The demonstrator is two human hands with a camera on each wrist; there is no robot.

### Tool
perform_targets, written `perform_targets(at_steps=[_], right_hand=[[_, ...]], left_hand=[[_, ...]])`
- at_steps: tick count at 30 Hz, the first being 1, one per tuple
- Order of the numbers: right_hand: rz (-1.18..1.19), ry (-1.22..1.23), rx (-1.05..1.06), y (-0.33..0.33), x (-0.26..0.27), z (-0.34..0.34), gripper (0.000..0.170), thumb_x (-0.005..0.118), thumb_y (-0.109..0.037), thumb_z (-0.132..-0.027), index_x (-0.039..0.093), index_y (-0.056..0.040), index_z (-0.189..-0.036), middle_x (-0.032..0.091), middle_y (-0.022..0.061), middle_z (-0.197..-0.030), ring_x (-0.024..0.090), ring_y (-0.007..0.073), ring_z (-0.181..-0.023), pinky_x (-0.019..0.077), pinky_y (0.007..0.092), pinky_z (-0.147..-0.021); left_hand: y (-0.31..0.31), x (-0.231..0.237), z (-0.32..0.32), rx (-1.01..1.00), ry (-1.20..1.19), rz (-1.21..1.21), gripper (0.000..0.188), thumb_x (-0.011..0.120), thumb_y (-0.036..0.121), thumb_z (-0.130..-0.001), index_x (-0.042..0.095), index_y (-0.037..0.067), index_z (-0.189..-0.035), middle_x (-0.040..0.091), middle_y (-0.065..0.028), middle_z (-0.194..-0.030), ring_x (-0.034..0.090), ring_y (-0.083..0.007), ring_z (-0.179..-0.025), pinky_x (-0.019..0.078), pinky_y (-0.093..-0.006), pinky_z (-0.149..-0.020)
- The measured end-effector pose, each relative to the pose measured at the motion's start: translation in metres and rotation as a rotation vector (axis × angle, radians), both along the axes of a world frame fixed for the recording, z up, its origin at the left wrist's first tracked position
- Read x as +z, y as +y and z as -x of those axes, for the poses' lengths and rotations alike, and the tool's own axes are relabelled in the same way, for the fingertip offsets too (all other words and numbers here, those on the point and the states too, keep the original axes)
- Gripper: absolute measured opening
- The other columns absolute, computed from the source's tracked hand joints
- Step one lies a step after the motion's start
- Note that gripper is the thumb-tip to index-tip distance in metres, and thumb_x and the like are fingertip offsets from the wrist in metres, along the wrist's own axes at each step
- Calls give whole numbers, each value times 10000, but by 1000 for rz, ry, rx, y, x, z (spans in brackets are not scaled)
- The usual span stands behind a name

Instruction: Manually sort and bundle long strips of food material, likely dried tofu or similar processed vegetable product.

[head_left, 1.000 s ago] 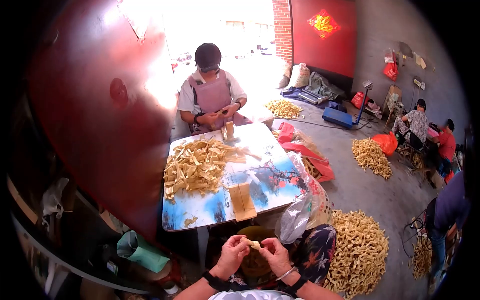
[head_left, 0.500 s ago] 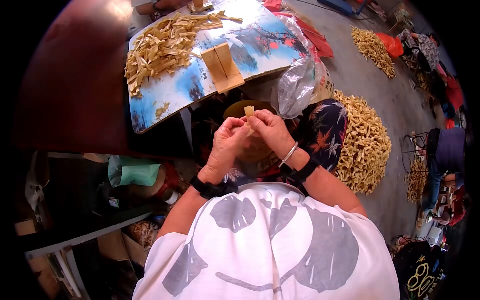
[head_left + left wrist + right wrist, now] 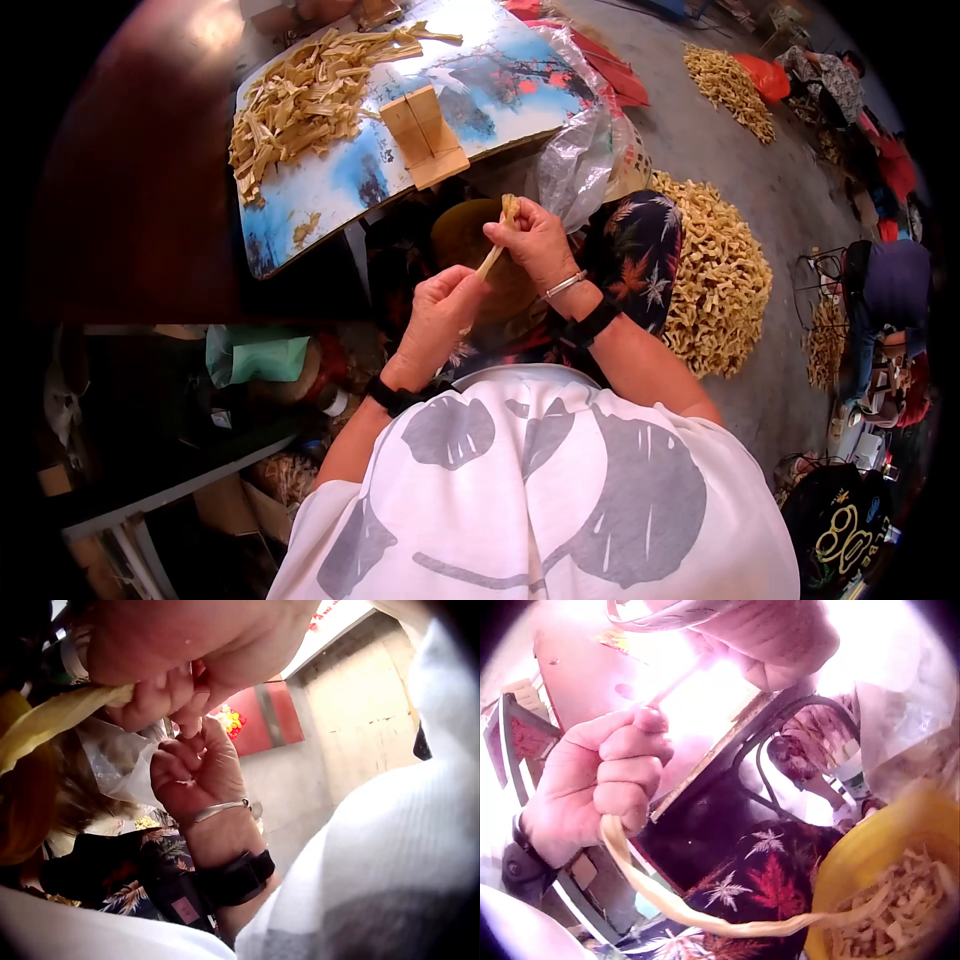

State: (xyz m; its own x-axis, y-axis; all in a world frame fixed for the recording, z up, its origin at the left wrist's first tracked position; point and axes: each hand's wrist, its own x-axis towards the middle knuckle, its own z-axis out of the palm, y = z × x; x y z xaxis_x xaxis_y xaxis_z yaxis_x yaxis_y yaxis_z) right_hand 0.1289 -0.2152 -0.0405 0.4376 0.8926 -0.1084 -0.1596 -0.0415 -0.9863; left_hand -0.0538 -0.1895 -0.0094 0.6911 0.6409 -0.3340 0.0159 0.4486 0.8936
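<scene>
Apparently, a torn strip was the main risk

Both hands were on one pale yellow strip (image 3: 491, 262). Left hand (image 3: 436, 308): fingers curled tight round it, fist-like. Right hand (image 3: 536, 246): pinching it farther up, bunched end poking out past the fingers. Span between them looked straight, clear of the surface (image 3: 365, 180), above the yellow bucket (image 3: 853, 859). From the right wrist's side I saw a long tail sag out of the left fist, across the patterned trousers (image 3: 754, 881) and over the bucket. Couldn't tell if its tip touched the pieces (image 3: 900, 907) inside.

Failure modes, my read:
- Tear: strip looked thin, likely weak along its length. An uneven pull would probably have split it at the pinch.
- Slip: the right hand had only a small bite. A hard tug from the left could have dragged the end out.
- Snag: the loose tail could have caught on the bucket's rim and jerked the strip.
- Knock: the wooden stand (image 3: 425, 135) sat at the near edge; a raised forearm could have tipped it. Low odds.
</scene>
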Motion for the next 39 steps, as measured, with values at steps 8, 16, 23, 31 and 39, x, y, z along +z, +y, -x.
perform_targets(at_steps=[8, 16, 23, 31, 39], right_hand=[[34, 453, 93, 1, 25, -2, 136, 729, -171, -884, 646, -65, -902, 552, -79, -726, 434, 11, -584, 341, 185, -512], [80, 130, 292, 13, 45, -17, 217, 582, -258, -997, 655, -65, -1064, 554, -53, -713, 490, 20, -594, 402, 168, -529], [-35, -484, 184, 33, 57, -17, 157, 605, -166, -949, 618, -14, -910, 652, 98, -699, 631, 180, -598, 487, 309, -554], [-297, -825, -83, 114, 61, -26, 146, 651, -138, -893, 577, -12, -881, 618, 203, -750, 612, 406, -719, 471, 444, -605], [-263, -1059, -103, 159, 23, -35, 95, 619, -109, -877, 574, -30, -903, 636, 186, -867, 621, 405, -845, 489, 473, -696]], left_hand=[[9, 11, 3, -1, -72, 103, 182, 576, 181, -995, 627, 24, -917, 355, 97, -598, 278, -12, -487, 236, -185, -458], [44, 15, -5, 19, 10, -127, 171, 601, 229, -987, 622, 60, -976, 434, 94, -625, 294, 2, -476, 249, -184, -443], [69, 9, -10, 95, 234, -695, 229, 572, 188, -974, 683, 23, -860, 528, 47, -665, 468, -50, -599, 385, -225, -537], [148, 36, -38, 308, 267, -1120, 166, 590, 158, -947, 641, 7, -897, 485, -79, -602, 461, -105, -572, 417, -304, -546], [193, -5, -56, 431, 357, -1126, 192, 578, 180, -957, 647, 23, -871, 516, -93, -607, 491, -135, -556, 424, -312, -545]])
